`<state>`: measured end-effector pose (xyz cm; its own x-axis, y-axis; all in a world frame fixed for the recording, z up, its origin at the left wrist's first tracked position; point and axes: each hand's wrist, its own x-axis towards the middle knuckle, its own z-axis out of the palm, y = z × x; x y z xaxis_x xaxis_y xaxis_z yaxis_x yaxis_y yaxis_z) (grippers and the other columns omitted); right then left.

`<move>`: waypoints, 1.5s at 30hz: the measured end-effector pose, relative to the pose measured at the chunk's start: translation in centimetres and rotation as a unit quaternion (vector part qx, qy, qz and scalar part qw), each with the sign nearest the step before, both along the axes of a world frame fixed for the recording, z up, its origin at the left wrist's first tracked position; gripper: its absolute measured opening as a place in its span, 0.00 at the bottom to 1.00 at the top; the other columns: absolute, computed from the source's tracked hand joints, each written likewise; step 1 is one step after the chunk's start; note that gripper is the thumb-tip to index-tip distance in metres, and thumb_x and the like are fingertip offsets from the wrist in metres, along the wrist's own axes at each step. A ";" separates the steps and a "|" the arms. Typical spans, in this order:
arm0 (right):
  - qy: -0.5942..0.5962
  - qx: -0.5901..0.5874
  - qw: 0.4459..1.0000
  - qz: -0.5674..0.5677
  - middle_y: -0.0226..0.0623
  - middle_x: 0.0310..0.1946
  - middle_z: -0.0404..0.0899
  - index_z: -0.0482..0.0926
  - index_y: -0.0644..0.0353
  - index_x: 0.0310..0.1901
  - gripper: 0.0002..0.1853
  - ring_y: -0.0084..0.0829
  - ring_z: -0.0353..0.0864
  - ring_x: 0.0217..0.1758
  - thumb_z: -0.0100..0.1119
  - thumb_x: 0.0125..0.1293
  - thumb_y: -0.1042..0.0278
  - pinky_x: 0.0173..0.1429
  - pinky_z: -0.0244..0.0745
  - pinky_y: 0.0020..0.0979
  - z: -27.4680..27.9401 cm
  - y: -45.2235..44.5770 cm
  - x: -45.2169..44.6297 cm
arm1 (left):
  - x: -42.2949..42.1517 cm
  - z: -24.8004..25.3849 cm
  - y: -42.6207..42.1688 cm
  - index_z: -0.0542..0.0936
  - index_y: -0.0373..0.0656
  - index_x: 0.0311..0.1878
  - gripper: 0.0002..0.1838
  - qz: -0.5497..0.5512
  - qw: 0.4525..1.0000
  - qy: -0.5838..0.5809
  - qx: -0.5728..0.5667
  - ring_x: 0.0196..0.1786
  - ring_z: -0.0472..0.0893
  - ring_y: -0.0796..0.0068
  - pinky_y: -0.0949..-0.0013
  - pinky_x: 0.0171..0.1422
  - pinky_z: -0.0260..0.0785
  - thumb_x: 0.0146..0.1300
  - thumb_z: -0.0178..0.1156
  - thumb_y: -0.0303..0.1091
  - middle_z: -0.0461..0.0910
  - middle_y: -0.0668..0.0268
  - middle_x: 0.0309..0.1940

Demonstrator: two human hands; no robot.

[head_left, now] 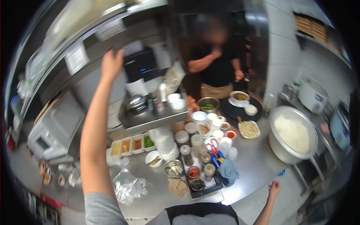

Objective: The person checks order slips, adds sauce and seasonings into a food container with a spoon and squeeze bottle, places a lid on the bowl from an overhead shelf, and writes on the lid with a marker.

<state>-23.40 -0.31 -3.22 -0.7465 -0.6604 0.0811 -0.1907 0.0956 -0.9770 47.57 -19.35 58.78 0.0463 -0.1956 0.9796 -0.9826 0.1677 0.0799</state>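
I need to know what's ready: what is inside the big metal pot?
The big metal pot holds a heap of white food, probably rice. Anything beneath its surface is covered and can't be seen.

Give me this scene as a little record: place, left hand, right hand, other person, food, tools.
Place: kitchen, steel counter
Left hand: raised beside a black device, fingers spread
Right hand: low, past the counter's edge; grip unclear
Other person: across the counter, one arm bent upward
Food: large metal bowl of white food, probably rice
Tools: red-handled scissors among jars
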 end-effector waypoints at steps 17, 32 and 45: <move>-0.190 -0.262 0.886 0.333 0.36 0.41 0.75 0.77 0.62 0.39 0.07 0.29 0.77 0.41 0.56 0.59 0.77 0.46 0.75 0.30 29.3 1.5 16.9 | -9.5 -3.0 10.4 0.77 0.33 0.30 0.11 -0.309 0.945 0.098 0.044 0.48 0.72 0.72 0.70 0.56 0.61 0.59 0.61 0.33 0.74 0.61 0.44; 0.048 -0.316 0.660 0.680 0.47 0.44 0.77 0.76 0.65 0.47 0.16 0.42 0.76 0.49 0.57 0.56 0.71 0.54 0.70 0.37 36.0 5.8 41.7 | -6.7 -20.7 29.3 0.71 0.43 0.54 0.35 -0.462 0.774 0.139 0.410 0.50 0.72 0.61 0.62 0.56 0.62 0.39 0.74 0.40 0.72 0.56 0.48; 0.197 -0.263 0.527 0.784 0.52 0.34 0.76 0.74 0.67 0.38 0.12 0.51 0.75 0.40 0.55 0.50 0.76 0.46 0.70 0.44 41.4 6.6 53.5 | -0.3 -17.7 35.7 0.71 0.55 0.61 0.47 -0.261 0.848 -0.178 0.425 0.69 0.54 0.45 0.36 0.67 0.38 0.34 0.69 0.64 0.58 0.52 0.67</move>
